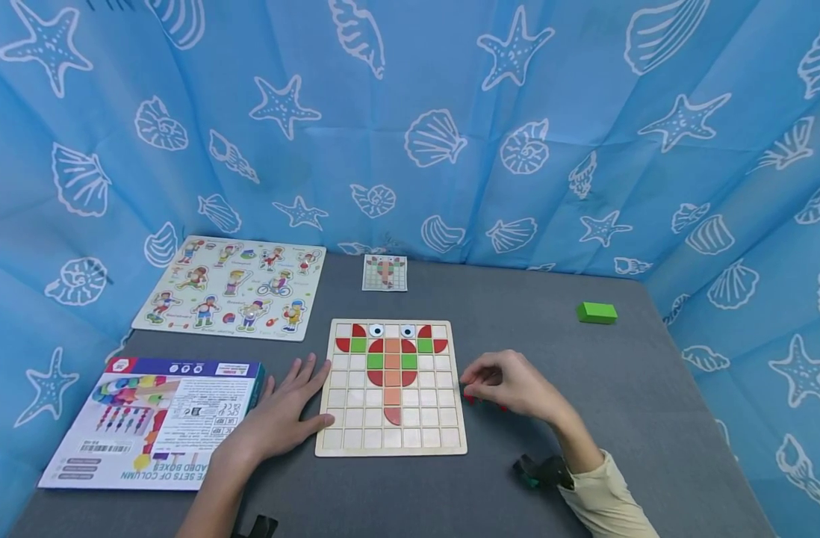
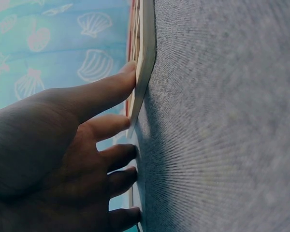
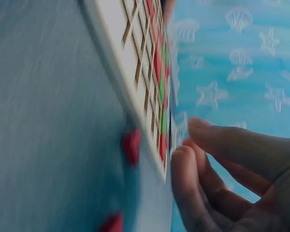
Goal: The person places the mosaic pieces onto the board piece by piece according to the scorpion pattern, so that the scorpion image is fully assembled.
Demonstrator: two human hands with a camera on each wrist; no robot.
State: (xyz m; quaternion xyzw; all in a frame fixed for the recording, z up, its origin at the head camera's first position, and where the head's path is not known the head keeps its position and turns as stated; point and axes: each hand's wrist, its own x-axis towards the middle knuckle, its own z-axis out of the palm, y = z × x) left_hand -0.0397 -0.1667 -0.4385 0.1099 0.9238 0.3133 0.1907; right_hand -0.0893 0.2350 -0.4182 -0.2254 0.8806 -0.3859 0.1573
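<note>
A square wooden grid board lies flat on the table. Red rounded tiles, green and orange square tiles and two eye tiles form a figure on it. Fingers spread, my left hand rests at the board's left side; the thumb touches its edge in the left wrist view. Beyond the right edge my right hand hovers low over small red pieces, its fingers loosely bent. The right wrist view shows two red pieces on the table below the fingertips and nothing visible between thumb and index finger.
Behind the board lies a small pattern card. A picture puzzle board is at the back left, with a boxed toy set in front of it. A green block sits at the right. A blue shell-print curtain hangs behind.
</note>
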